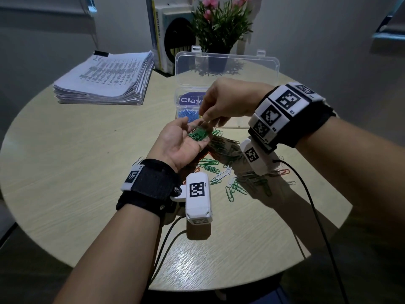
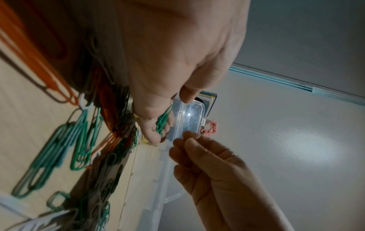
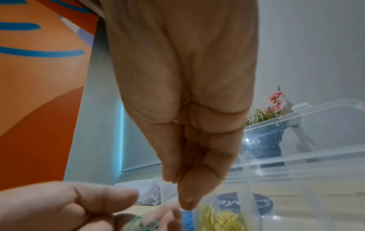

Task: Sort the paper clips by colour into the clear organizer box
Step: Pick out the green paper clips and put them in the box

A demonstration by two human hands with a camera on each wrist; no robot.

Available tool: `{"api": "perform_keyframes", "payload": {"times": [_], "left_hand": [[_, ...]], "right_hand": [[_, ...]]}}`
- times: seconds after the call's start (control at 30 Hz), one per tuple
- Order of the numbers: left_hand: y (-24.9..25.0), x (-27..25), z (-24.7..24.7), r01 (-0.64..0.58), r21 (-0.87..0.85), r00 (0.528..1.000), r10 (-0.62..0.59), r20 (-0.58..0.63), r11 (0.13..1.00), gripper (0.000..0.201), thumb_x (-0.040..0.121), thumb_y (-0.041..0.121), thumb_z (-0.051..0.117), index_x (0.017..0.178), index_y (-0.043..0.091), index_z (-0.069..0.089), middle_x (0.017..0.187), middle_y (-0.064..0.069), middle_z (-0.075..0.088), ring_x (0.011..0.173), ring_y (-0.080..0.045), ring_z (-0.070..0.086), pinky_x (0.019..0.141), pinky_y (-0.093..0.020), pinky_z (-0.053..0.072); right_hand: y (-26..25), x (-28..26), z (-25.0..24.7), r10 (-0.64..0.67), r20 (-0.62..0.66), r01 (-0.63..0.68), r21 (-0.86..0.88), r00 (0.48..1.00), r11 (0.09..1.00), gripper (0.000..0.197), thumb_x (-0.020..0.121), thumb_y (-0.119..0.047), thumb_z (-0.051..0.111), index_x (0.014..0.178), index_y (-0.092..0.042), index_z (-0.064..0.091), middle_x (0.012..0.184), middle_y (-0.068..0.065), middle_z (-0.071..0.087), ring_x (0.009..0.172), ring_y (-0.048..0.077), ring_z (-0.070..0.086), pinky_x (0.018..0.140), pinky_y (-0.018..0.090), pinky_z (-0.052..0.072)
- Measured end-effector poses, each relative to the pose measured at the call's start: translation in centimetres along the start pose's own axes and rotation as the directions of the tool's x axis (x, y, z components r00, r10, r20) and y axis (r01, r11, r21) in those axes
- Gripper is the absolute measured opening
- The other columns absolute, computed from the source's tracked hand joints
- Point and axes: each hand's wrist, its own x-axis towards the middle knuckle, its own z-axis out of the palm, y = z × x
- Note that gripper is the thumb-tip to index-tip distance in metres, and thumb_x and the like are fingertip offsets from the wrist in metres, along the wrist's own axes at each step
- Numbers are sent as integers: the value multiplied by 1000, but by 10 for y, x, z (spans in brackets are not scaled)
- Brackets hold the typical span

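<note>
Round wooden table [image 1: 65,194]: clear plastic organizer box [image 1: 228,66] at back centre, lid up. Thick stack of printed papers [image 1: 105,80] left of box; books [image 1: 162,36] & potted pink-flowered plant [image 1: 221,25] behind it. Loose pile of coloured paper clips [image 1: 228,178] in front of box, under both hands.

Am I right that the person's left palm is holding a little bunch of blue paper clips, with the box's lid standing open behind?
Not quite: the paper clips in the left hand are green, as the head view shows. Blue ones already lie inside the clear organizer box, whose lid does stand open behind.
</note>
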Motion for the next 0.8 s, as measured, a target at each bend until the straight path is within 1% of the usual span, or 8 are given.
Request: {"api": "perform_keyframes", "payload": {"times": [0.17, 0.23, 0.33, 0.4, 0.47, 0.57, 0.7, 0.8], "left_hand": [[0, 0, 0, -6, 16, 1000, 7, -28, 1000, 38, 102, 21, 29, 97, -6, 55, 93, -19, 57, 89, -27, 57, 90, -39, 44], [2, 1, -1, -10, 6, 1000, 11, -29, 1000, 36, 102, 21, 30, 96, -5, 55, 91, -18, 57, 86, -27, 57, 87, -39, 46], [4, 2, -2, -31, -5, 999, 30, -38, 1000, 34, 101, 19, 32, 95, -5, 55, 89, -18, 57, 84, -27, 57, 83, -38, 47], [4, 2, -2, -40, -4, 998, 40, -40, 999, 34, 101, 19, 32, 95, -5, 55, 90, -18, 57, 85, -27, 57, 84, -38, 46], [4, 2, -2, -41, -1, 998, 41, -40, 999, 34, 101, 19, 32, 96, -5, 56, 91, -18, 57, 87, -27, 57, 84, -38, 46], [3, 2, -2, -44, -3, 998, 44, -38, 999, 34, 101, 20, 33, 97, -5, 56, 92, -19, 58, 88, -28, 58, 88, -38, 46], [3, 3, -3, -46, -3, 998, 46, -33, 999, 33, 101, 20, 34, 98, -5, 56, 93, -19, 59, 89, -28, 59, 84, -38, 46], [3, 4, -3, -45, -9, 999, 44, -31, 999, 34, 101, 20, 34, 98, -5, 56, 92, -19, 58, 88, -28, 59, 80, -38, 47]], "right_hand": [[13, -1, -2, 135, -39, -140, -178, 990, 974, 16, 86, 0, 64, 101, 0, 72, 84, 15, 72, 67, 21, 68, 74, 36, 60], [21, -3, 2, 183, -19, -180, -300, 983, 937, 17, 85, -1, 64, 100, -1, 73, 86, 13, 73, 54, 12, 63, 73, 30, 58], [30, -7, 8, 191, -5, -176, -419, 982, 891, 22, 87, -9, 65, 106, -1, 72, 87, 10, 71, 33, -2, 51, 58, 16, 51], [32, -10, 13, 203, -4, -180, -473, 979, 862, 27, 88, -17, 66, 110, -1, 69, 93, 10, 71, 55, 3, 65, 61, 17, 52], [34, -10, 16, 220, 14, -180, -523, 975, 833, 32, 86, -21, 69, 109, 1, 69, 103, 15, 71, 84, 24, 69, 71, 29, 55], [40, -5, 19, 238, 20, -190, -540, 971, 820, 31, 85, -23, 66, 106, -1, 70, 105, 17, 71, 68, 21, 54, 56, 27, 44], [45, -3, 20, 265, 5, -222, -535, 964, 815, 28, 82, -28, 66, 97, -5, 72, 69, 5, 62, 57, 18, 47, 55, 23, 38], [40, -5, 17, 235, 5, -208, -451, 972, 868, 19, 82, -23, 69, 94, -8, 71, 63, -3, 58, 52, 11, 49, 43, 17, 41]]}}
